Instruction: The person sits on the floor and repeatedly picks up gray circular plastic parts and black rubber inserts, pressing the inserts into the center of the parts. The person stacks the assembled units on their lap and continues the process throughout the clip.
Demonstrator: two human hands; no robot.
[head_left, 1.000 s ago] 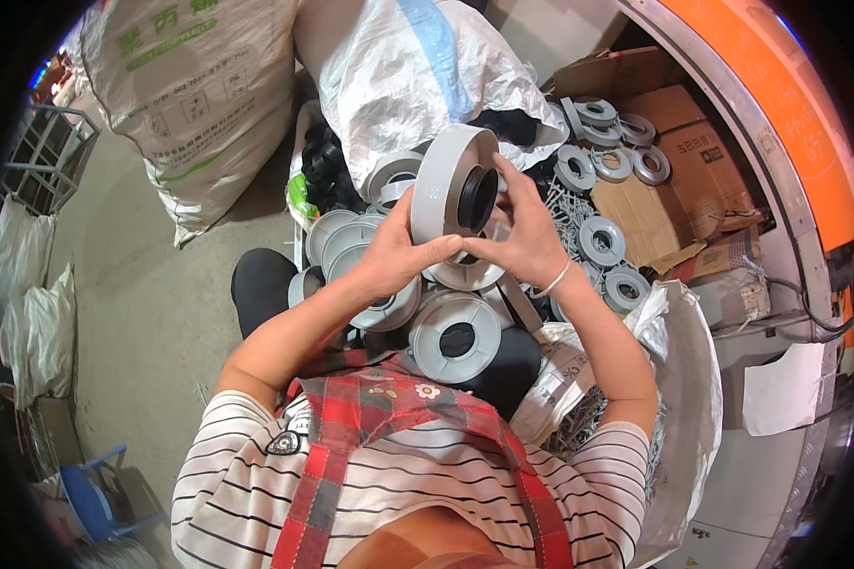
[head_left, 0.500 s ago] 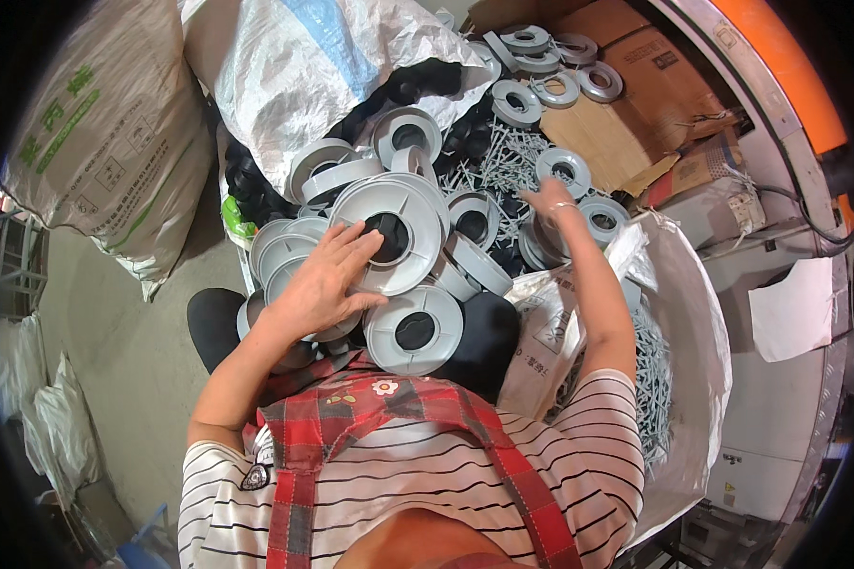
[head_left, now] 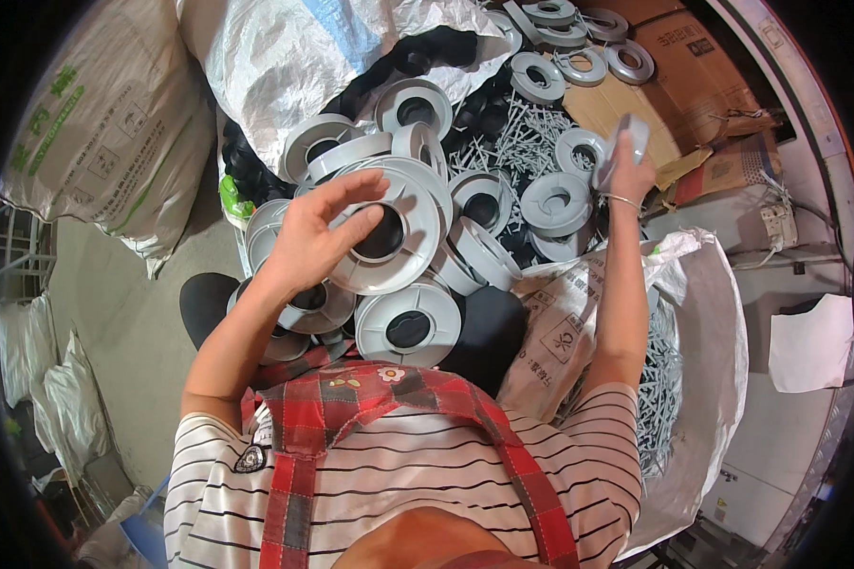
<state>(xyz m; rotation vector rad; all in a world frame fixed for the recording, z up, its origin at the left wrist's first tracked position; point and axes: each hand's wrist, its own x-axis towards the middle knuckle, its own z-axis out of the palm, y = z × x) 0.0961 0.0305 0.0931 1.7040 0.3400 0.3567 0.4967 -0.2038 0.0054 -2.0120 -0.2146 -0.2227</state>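
My left hand (head_left: 315, 237) is open, thumb and fingers apart, above a large grey flanged plastic ring (head_left: 413, 256) with a black centre. Whether the thumb touches its hub I cannot tell. Out to the right, my right hand (head_left: 630, 178) is closed round a smaller grey plastic ring (head_left: 634, 139), tilted up on its edge. Just left of that hand, another grey ring (head_left: 555, 205) lies on the pile. More flanged rings are heaped about my lap, one of them (head_left: 408, 327) flat against my apron.
Small grey plastic pins (head_left: 527, 133) are strewn among the rings. More pins (head_left: 657, 389) fill an open white sack (head_left: 707, 379) at my right. Brown cardboard (head_left: 678, 66) carries several rings at the far right. White woven sacks (head_left: 114, 142) stand at the left.
My right hand has moved right and away from me, lifting a grey ring from the pile. The left hand has risen off the large ring, its fingers turned upward. The view has shifted slightly.
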